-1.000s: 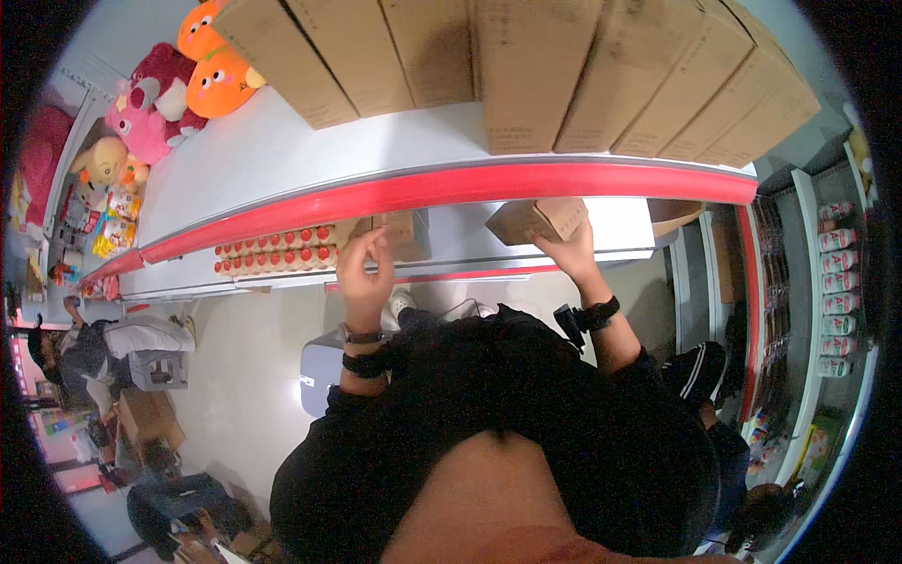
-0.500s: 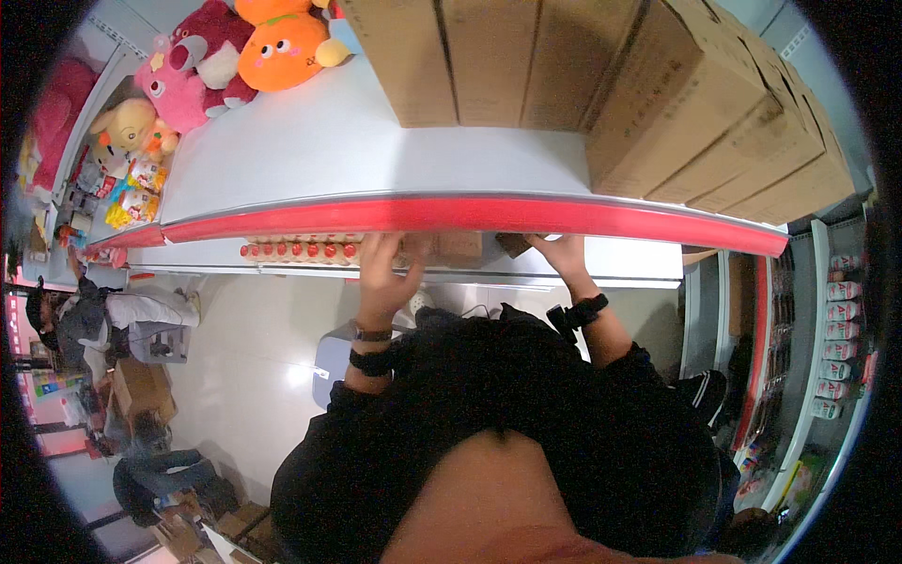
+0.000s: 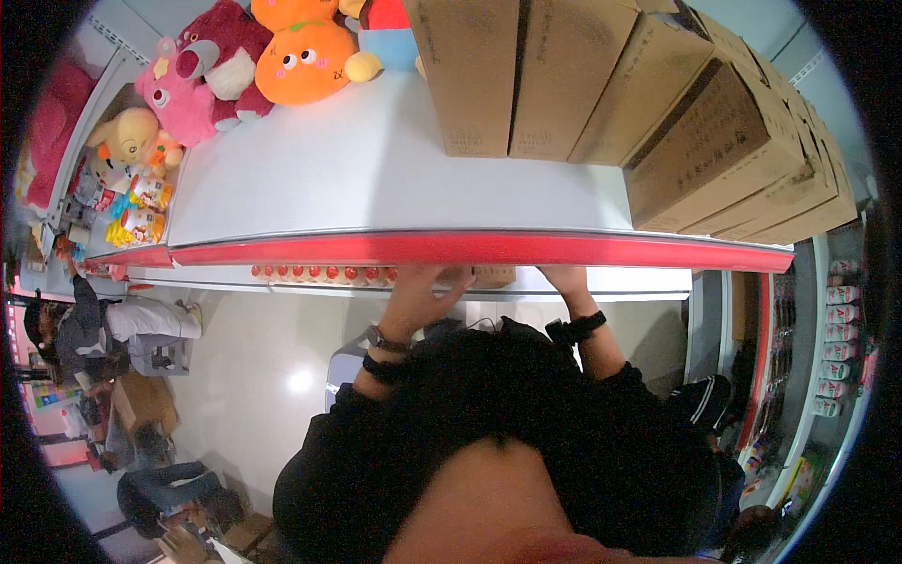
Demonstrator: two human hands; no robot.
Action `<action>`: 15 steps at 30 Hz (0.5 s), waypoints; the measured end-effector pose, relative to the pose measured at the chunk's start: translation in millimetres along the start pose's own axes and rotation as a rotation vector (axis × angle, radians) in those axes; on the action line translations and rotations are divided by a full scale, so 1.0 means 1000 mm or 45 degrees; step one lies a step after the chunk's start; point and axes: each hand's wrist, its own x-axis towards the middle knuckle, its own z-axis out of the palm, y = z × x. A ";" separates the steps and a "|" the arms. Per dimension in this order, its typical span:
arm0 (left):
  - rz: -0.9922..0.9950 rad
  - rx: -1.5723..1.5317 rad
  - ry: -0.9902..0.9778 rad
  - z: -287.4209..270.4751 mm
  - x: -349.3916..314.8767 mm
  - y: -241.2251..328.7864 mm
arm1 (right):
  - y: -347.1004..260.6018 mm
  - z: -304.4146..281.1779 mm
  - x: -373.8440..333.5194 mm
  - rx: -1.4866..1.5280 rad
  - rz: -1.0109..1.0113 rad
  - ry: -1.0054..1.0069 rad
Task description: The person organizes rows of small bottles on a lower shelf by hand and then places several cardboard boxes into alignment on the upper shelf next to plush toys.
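My left hand (image 3: 418, 301) reaches in under the red shelf edge, its thumb spread away from the fingers. The fingertips are partly hidden by that edge. Just beside the thumb, a small brown carton (image 3: 494, 275) rests on the lower shelf. To the hand's left stands a row of bottles with red caps (image 3: 324, 274). My right hand (image 3: 567, 280) also goes under the red edge, farther right. Its fingers are out of sight there, so whatever they touch cannot be seen.
The red-edged upper shelf (image 3: 479, 250) crosses above both hands. Tall brown cartons (image 3: 554, 85) stand on its right, plush toys (image 3: 303, 61) on its left. White bottles (image 3: 839, 338) line a rack at right. Another person (image 3: 85, 320) is at far left.
The view has shifted, so the shelf sits lower in the picture. My left hand has moved right, toward the small carton. The dark box by my right hand is now hidden.
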 end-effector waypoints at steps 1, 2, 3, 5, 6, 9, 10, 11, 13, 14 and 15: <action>-0.033 -0.023 -0.110 0.002 0.001 -0.003 | -0.003 -0.004 0.001 0.038 -0.040 -0.085; -0.025 -0.024 -0.108 0.006 0.000 -0.008 | -0.004 -0.008 0.002 0.076 -0.080 -0.170; 0.085 0.053 -0.029 0.010 0.000 -0.010 | -0.001 -0.010 0.002 0.136 -0.013 -0.236; 0.114 0.112 -0.018 0.015 0.000 -0.011 | 0.012 -0.013 0.005 0.111 -0.030 -0.292; 0.122 0.110 -0.016 0.014 0.001 -0.007 | 0.020 -0.017 0.006 0.089 -0.040 -0.355; 0.091 0.166 -0.080 0.012 0.002 -0.003 | 0.050 -0.030 0.014 0.144 -0.075 -0.512; 0.105 0.182 -0.072 0.012 0.002 -0.003 | 0.056 -0.032 0.016 0.044 -0.071 -0.645; 0.118 0.199 -0.063 0.013 0.002 -0.003 | 0.061 -0.036 0.020 -0.017 -0.061 -0.715; 0.115 0.149 -0.058 0.016 0.003 -0.006 | 0.068 -0.039 0.026 -0.030 -0.010 -0.713; 0.114 0.100 -0.056 0.017 0.004 -0.007 | 0.072 -0.040 0.028 -0.032 0.011 -0.702; 0.107 0.100 -0.047 0.015 0.005 -0.005 | 0.075 -0.040 0.031 -0.034 0.027 -0.688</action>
